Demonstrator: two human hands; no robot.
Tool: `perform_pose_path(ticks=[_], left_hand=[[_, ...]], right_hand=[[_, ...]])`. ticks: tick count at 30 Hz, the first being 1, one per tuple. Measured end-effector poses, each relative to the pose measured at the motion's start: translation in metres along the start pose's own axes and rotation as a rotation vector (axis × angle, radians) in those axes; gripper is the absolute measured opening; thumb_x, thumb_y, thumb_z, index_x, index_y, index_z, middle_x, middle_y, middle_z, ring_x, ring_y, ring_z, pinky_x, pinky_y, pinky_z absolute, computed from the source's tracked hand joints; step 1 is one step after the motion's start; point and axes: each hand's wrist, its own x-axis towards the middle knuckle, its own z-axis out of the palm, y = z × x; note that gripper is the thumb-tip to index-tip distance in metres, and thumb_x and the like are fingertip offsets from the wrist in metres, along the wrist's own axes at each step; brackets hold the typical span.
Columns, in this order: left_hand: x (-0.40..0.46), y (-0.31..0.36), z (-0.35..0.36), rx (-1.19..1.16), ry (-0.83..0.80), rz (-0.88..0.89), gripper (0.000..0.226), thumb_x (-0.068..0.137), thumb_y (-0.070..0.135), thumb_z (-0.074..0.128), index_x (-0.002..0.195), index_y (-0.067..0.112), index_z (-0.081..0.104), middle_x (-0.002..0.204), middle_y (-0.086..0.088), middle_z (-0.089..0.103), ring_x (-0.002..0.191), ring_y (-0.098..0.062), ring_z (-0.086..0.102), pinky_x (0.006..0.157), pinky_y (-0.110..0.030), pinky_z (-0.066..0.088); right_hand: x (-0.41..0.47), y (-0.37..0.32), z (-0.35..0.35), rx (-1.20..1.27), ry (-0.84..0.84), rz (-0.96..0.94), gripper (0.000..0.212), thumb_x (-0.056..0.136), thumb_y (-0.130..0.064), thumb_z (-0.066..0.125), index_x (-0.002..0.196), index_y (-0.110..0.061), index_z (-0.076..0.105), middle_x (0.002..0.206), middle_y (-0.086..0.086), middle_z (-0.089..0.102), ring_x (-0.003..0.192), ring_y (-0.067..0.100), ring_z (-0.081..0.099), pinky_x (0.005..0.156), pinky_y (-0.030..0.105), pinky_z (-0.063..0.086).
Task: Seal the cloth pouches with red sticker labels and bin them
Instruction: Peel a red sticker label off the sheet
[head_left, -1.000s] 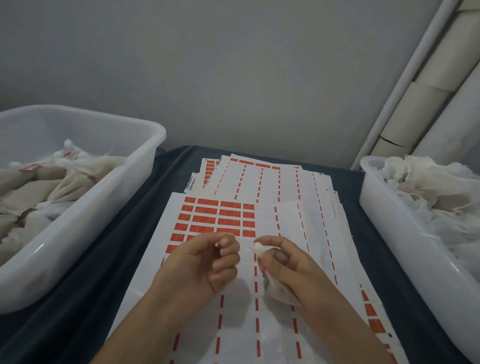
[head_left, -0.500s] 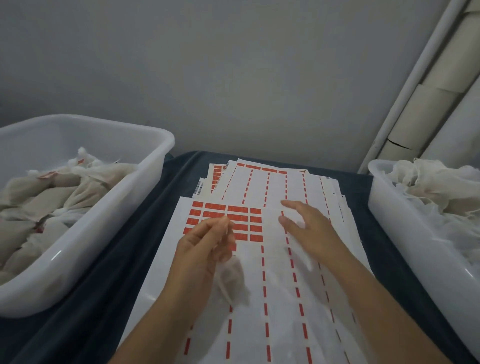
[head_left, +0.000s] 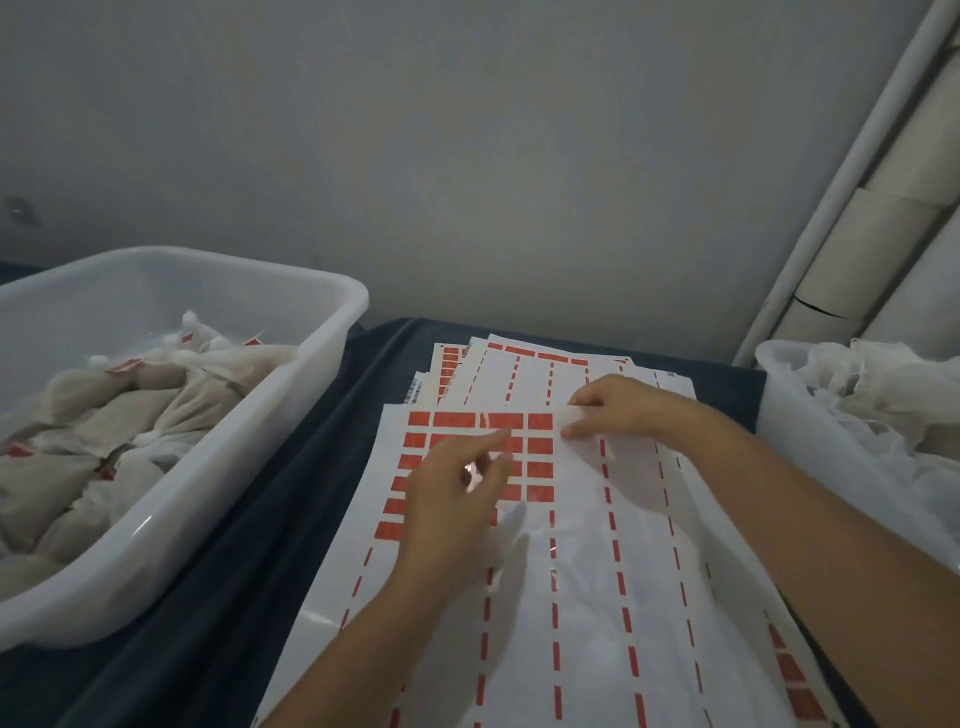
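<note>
Sitting at nine o'clock, a white plastic bin (head_left: 291, 410) holds filled cloth pouches (head_left: 130, 415), several showing a bit of red label at the neck. Just right of it, on the dark blue table cover (head_left: 218, 561), lies the top sticker sheet (head_left: 582, 582), with a block of red sticker labels (head_left: 540, 447) left near its eleven o'clock corner and only red dashes elsewhere. More sheets fan out beneath it toward twelve o'clock. The left hand (head_left: 457, 504) hovers over the red block, forefinger stretched toward a label, the other fingers curled round a thin white pouch (head_left: 511, 545) that hangs below the palm. The right hand (head_left: 618, 410), at one o'clock, pinches the upper edge of the sheet between thumb and fingers. At three o'clock a second white bin (head_left: 800, 415) holds loose, crumpled empty cloth pouches (head_left: 883, 395).
</note>
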Motion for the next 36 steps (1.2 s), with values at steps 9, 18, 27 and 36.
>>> perform_pose_path(ticks=[9, 18, 27, 36], left_hand=[[0.017, 0.000, 0.031, 0.171, 0.129, 0.275, 0.036, 0.083, 0.026, 0.063, 0.119, 0.026, 0.060, 0.101, 0.018, 0.044, 0.088, -0.003, 0.048, 0.077, -0.003, 0.036], [0.018, 0.001, 0.020, 0.289, 0.197, 0.508, 0.025, 0.075, 0.017, 0.071, 0.097, 0.008, 0.071, 0.095, -0.008, 0.065, 0.081, -0.008, 0.048, 0.074, -0.008, 0.035], [0.023, 0.006, 0.009, 0.279, 0.083, 0.560, 0.022, 0.077, 0.015, 0.069, 0.096, 0.005, 0.072, 0.089, -0.008, 0.065, 0.079, -0.010, 0.049, 0.072, -0.011, 0.039], [0.016, 0.014, 0.010, 0.231, 0.179, 0.614, 0.028, 0.076, 0.020, 0.065, 0.097, 0.001, 0.068, 0.093, -0.014, 0.066, 0.082, -0.011, 0.053, 0.076, -0.011, 0.041]], right_hand=[[-0.033, -0.012, -0.017, 0.226, -0.124, -0.135, 0.007, 0.089, -0.034, 0.057, 0.087, -0.034, 0.063, 0.088, -0.016, 0.061, 0.084, 0.010, 0.058, 0.070, 0.020, 0.044], [-0.043, -0.024, -0.019, 0.267, -0.071, -0.219, 0.013, 0.088, -0.035, 0.057, 0.076, -0.036, 0.062, 0.084, -0.026, 0.055, 0.077, 0.005, 0.054, 0.063, 0.017, 0.039], [-0.048, -0.024, -0.016, 0.272, -0.041, -0.254, 0.007, 0.089, -0.035, 0.056, 0.083, -0.039, 0.058, 0.085, -0.026, 0.051, 0.078, 0.005, 0.054, 0.067, 0.021, 0.043], [-0.055, -0.025, -0.019, 0.547, -0.160, -0.186, 0.012, 0.091, -0.031, 0.053, 0.092, -0.027, 0.064, 0.098, -0.002, 0.067, 0.088, 0.020, 0.066, 0.073, 0.029, 0.057]])
